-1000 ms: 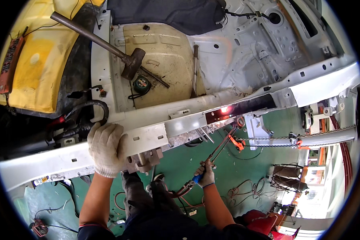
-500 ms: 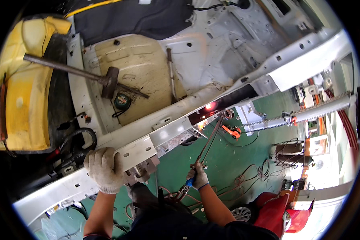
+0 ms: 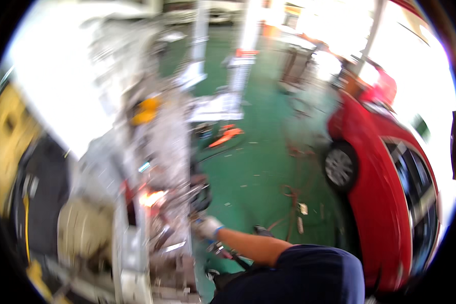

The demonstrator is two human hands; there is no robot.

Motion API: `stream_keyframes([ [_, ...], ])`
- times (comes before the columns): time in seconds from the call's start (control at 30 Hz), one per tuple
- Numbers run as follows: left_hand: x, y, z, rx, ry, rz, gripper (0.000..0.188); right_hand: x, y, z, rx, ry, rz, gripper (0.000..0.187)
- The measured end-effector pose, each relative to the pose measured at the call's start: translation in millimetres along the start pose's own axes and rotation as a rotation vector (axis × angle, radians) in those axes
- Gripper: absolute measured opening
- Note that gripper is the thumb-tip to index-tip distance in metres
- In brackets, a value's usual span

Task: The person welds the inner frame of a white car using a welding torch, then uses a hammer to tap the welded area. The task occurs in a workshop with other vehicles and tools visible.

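Observation:
The picture is smeared by motion. My right hand point(image 3: 207, 228), in a pale work glove, is closed round a gas torch, whose valve end point(image 3: 219, 249) shows just below the hand. To the left of the hand, a bright orange flame point(image 3: 152, 197) burns at the edge of the pale car body sill point(image 3: 133, 248). The torch's tip is too blurred to make out. My left hand is out of view.
A red car point(image 3: 357, 202) stands on the right. An orange clamp-like piece point(image 3: 227, 136) lies on the green floor point(image 3: 261, 167), with hoses point(image 3: 293, 197) farther right. White metal posts point(image 3: 238, 81) rise ahead. Yellow body panels point(image 3: 10, 131) sit at the far left.
My view has swung to the right, so the red car now fills the right side. My left hand, which rested on the sill, has left the view. The torch stays in my right hand.

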State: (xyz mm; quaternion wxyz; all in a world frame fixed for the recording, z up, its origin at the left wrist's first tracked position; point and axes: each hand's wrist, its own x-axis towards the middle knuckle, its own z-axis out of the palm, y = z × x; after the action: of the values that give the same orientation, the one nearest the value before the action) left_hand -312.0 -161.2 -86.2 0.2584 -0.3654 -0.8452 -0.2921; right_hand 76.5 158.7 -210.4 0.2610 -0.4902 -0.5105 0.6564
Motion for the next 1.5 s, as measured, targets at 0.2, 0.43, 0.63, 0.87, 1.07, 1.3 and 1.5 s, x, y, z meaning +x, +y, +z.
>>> stream_keyframes([
  [0.2, 33.2, 55.8, -11.2, 0.084, 0.097, 0.015, 0.035, -16.6, -56.1, -39.8, -0.133, 0.123, 0.113, 0.05],
  [0.43, 57.7, 47.9, -25.0, 0.352, -0.294, -0.359, 0.063, 20.3, -58.2, -98.3, -0.106, -0.023, 0.006, 0.058],
  [0.63, 212.6, 317.8, -89.2, 0.001, 0.024, -0.182, 0.057, 30.6, -93.0, -147.7, 0.103, -0.21, 0.237, 0.038],
  [0.87, 367.1, 566.6, -165.9, 0.032, 0.368, 0.458, 0.054, 17.3, -121.0, -176.5, 0.153, -0.362, 0.26, 0.035],
  [1.07, 474.5, 629.7, -103.9, 0.47, 0.301, 0.772, 0.066, 55.5, -78.2, -170.6, -0.042, -0.299, 0.198, 0.051],
  [1.3, 509.0, 609.1, -71.4, 0.509, 0.057, 0.732, 0.054, 80.9, -100.5, -182.0, 0.005, -0.427, 0.155, 0.05],
  [1.5, 495.4, 618.1, -65.5, 0.334, -0.001, 0.63, 0.049, 94.9, -121.5, -186.5, -0.105, -0.45, 0.146, 0.056],
])
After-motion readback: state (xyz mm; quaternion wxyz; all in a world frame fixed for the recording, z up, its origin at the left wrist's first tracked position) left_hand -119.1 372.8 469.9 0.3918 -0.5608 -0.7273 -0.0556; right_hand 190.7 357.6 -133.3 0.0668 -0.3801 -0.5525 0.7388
